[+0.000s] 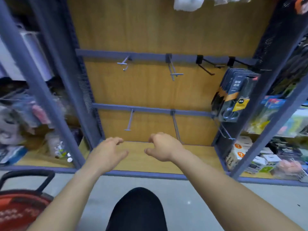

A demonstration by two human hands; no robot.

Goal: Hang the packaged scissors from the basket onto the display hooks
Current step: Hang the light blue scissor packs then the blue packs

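Observation:
Several dark packs of scissors (234,99) hang together on the rightmost hook of the upper rail. The other display hooks (173,70) on the two grey rails of the wooden back panel carry nothing. A red basket (18,212) with a black handle stands on the floor at the lower left; what lies in it is blurred. My left hand (106,155) and my right hand (164,147) reach forward side by side over the bottom shelf board, fingers loosely curled, holding nothing.
Grey uprights (73,97) frame the bay on both sides. Neighbouring bays hold bagged goods on the left (25,117) and small boxes and coloured packs on the right (266,157). My dark knee (138,210) is in the foreground over a grey floor.

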